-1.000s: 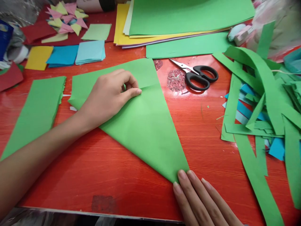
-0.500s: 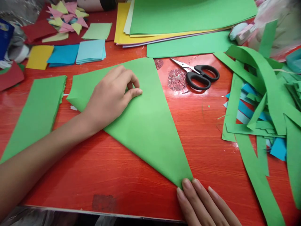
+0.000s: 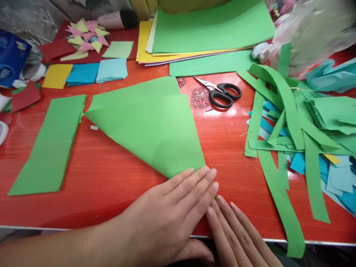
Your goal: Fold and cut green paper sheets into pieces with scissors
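A green paper sheet folded into a triangle [image 3: 150,126] lies on the red table [image 3: 111,193], its point toward me. My left hand [image 3: 172,218] lies flat over that near point, fingers stretched out and together. Just to its right, my right hand [image 3: 236,237] rests with its fingers stretched flat on the table at the near edge, fingertips against the left hand. Neither hand grips anything.
A stack of green strips [image 3: 52,141] lies to the left. Black-handled scissors [image 3: 219,92] sit behind the triangle. Green and blue offcuts [image 3: 294,129] pile on the right. Large coloured sheets [image 3: 205,29] and small coloured squares [image 3: 91,72] lie at the back.
My left hand has left the middle of the triangle and come down flat over its near point beside my right hand. The view has tilted, so the table's near edge shows higher.
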Tool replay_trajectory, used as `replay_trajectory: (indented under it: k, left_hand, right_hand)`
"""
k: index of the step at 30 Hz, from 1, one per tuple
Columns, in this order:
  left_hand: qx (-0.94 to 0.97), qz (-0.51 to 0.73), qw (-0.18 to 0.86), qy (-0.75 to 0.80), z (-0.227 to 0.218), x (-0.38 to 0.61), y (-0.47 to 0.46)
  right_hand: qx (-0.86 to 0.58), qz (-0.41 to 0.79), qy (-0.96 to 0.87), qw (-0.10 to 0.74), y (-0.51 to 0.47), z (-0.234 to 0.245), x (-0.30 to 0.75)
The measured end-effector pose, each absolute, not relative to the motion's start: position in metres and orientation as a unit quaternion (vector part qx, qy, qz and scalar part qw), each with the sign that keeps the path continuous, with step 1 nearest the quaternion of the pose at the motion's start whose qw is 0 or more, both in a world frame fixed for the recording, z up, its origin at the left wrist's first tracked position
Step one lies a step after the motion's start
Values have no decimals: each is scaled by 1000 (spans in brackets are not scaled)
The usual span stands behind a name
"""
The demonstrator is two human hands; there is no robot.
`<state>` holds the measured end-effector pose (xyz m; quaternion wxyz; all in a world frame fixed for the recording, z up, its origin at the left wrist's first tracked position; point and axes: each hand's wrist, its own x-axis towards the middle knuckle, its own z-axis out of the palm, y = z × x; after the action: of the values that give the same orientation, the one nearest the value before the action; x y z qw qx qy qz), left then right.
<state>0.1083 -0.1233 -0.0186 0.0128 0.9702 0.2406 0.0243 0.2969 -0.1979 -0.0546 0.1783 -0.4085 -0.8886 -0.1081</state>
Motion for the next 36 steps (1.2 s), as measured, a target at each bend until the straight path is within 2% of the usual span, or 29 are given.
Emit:
replay_trajectory:
  k: [6,13,21,28,31,36]
  left_hand:
    - [969,-18,87,231,-21,99,-122]
    - [962,-52,64,261,-18,75,-101]
    - [909,-104,85,394,-21,22,-65]
    - [847,-92,119,509,6,6,-55]
    - [832,-93,109,536,10,-2,-51]
    - [815,-101,33,570,-9,-34,-32]
  right_hand:
    - [-432,-117,-872,197,-199,-52,291]
    - [-451,-102,-857,226,-200,-51,287]
    - [-449,-101,-870,180,-211,-46,301]
    - [-416,-126,-888,149,-218,-52,308]
    - [-414,-136,-889,140,-218,-52,307]
    - [-406,-167,-889,132,-216,-50,307]
